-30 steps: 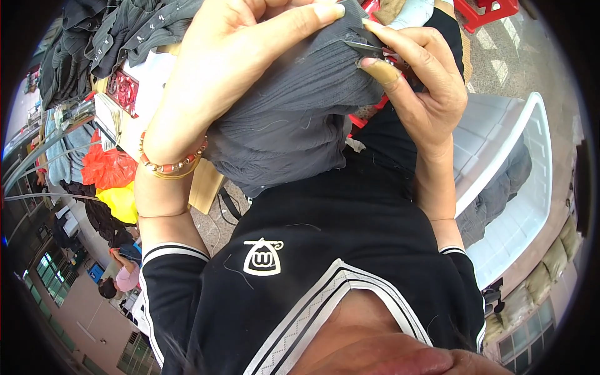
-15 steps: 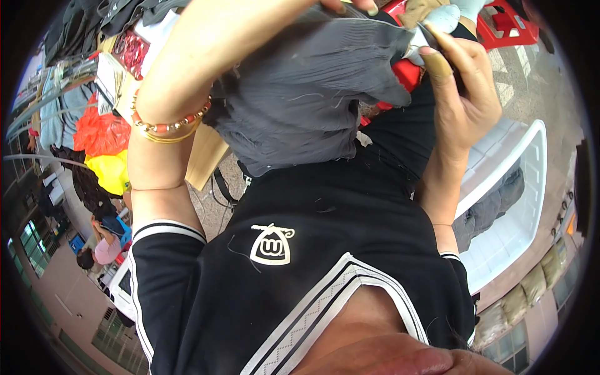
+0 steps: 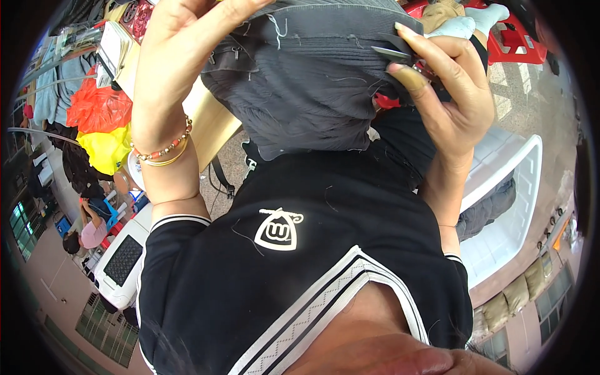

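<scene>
A dark grey pleated garment [image 3: 300, 103] with a wide ribbed waistband lies bunched over my lap, its waistband raised toward the top of the view. My left hand [image 3: 184, 53] grips the upper left of the waistband, with some fingertips cut off by the picture's edge. Pale loose threads [image 3: 278, 30] hang on the band. At its right end, my right hand [image 3: 453, 94] is closed on small thread snips [image 3: 392, 54]. Their pointed blades lie against the cloth, and the handles are mostly hidden by my fingers. A yellowish covering wraps my right thumb.
A white plastic bin [image 3: 531, 187] with dark cloth inside stands to my right. Beyond the garment is a red stool [image 3: 512, 37]. Left are a wooden table edge [image 3: 215, 128], red [image 3: 100, 106] and yellow [image 3: 106, 150] plastic bags, a white machine [image 3: 122, 262] and a seated person [image 3: 94, 231].
My left hand has come down and left into fuller view. The waistband has turned toward me and spread flat. My right hand has shifted slightly down, and the snips' blades now show.
</scene>
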The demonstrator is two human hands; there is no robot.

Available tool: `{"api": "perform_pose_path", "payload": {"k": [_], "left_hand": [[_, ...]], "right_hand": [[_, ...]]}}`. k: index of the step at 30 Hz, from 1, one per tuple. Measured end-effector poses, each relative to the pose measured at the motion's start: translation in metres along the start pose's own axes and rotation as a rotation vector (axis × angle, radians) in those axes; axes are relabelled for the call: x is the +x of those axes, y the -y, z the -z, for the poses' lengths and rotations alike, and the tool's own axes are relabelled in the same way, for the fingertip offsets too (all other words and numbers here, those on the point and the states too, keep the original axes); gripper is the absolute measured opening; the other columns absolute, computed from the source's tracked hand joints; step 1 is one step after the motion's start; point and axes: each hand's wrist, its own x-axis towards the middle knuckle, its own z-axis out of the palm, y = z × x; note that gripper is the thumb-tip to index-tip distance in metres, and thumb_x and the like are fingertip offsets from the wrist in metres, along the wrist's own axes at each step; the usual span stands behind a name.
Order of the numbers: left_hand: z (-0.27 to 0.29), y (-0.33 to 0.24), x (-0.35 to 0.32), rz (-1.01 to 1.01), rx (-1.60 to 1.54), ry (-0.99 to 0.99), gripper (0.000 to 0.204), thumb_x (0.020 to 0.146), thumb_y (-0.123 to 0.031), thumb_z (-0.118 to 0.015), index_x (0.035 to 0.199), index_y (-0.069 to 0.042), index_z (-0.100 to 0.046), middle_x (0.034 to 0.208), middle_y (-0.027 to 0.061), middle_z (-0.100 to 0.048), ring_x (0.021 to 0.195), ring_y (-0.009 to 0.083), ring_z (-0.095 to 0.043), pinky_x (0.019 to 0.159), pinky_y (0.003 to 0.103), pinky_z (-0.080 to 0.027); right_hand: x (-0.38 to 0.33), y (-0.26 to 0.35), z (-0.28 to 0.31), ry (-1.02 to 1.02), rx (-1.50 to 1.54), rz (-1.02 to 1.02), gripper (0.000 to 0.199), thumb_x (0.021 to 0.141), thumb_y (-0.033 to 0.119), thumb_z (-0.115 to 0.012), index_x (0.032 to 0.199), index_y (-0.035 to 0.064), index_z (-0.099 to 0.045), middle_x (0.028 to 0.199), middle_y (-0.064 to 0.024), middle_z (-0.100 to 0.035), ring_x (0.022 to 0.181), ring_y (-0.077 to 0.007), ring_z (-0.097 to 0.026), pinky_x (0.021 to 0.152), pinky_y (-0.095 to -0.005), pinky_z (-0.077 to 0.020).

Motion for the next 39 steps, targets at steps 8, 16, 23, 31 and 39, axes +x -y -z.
{"api": "perform_pose_path", "payload": {"k": [8, 16, 23, 31, 39], "left_hand": [[-0.045, -0.048, -0.003, 0.726, 0.929, -0.44, 0.011, 0.093, -0.006, -0.065, 0.1, 0.002, -0.069, 0.085, -0.001, -0.062, 0.069, 0.0039, -0.052, 0.06, 0.018, -0.039], [-0.032, -0.021, 0.001, 0.256, 0.547, -0.16, 0.006, 0.093, -0.006, -0.066, 0.096, 0.0, -0.066, 0.085, -0.0021, -0.062, 0.074, 0.0036, -0.053, 0.065, 0.018, -0.042], [-0.011, -0.001, -0.004, -0.042, 0.074, 0.07, 0.006, 0.095, -0.006, -0.065, 0.097, -0.001, -0.066, 0.085, -0.003, -0.061, 0.074, 0.003, -0.053, 0.065, 0.018, -0.042], [0.009, -0.005, -0.008, -0.052, 0.22, 0.127, 0.008, 0.097, -0.006, -0.062, 0.102, 0.0, -0.065, 0.082, -0.005, -0.059, 0.07, 0.0013, -0.05, 0.062, 0.016, -0.039], [-0.047, -0.022, 0.017, 0.192, 0.596, 0.023, 0.014, 0.099, -0.005, -0.057, 0.107, 0.004, -0.064, 0.093, 0.0021, -0.065, 0.079, 0.0044, -0.056, 0.069, 0.017, -0.043]], "right_hand": [[0.004, 0.008, -0.001, 0.04, -0.157, 0.077, 0.049, 0.067, 0.002, -0.085, 0.115, 0.0033, -0.074, 0.09, -0.0053, -0.061, 0.076, -0.0114, -0.055, 0.065, -0.0231, -0.0436], [0.008, 0.018, -0.006, 0.047, -0.211, 0.059, 0.048, 0.067, 0.004, -0.084, 0.114, 0.0037, -0.074, 0.091, -0.0058, -0.06, 0.079, -0.013, -0.056, 0.066, -0.0243, -0.0448], [0.009, 0.018, -0.01, 0.021, -0.172, 0.036, 0.045, 0.067, 0.005, -0.084, 0.112, 0.0043, -0.075, 0.088, -0.0051, -0.06, 0.078, -0.0138, -0.057, 0.067, -0.0246, -0.0442], [0.015, 0.011, -0.014, -0.148, -0.006, -0.025, 0.034, 0.074, 0.001, -0.082, 0.107, 0.0035, -0.075, 0.086, -0.005, -0.063, 0.074, -0.0117, -0.057, 0.065, -0.0225, -0.0433], [0.009, -0.008, 0.004, 0.012, 0.302, -0.4, 0.023, 0.078, -0.003, -0.078, 0.099, -0.0002, -0.069, 0.095, 0.0016, -0.065, 0.073, -0.0022, -0.057, 0.066, -0.0157, -0.0435]]}}
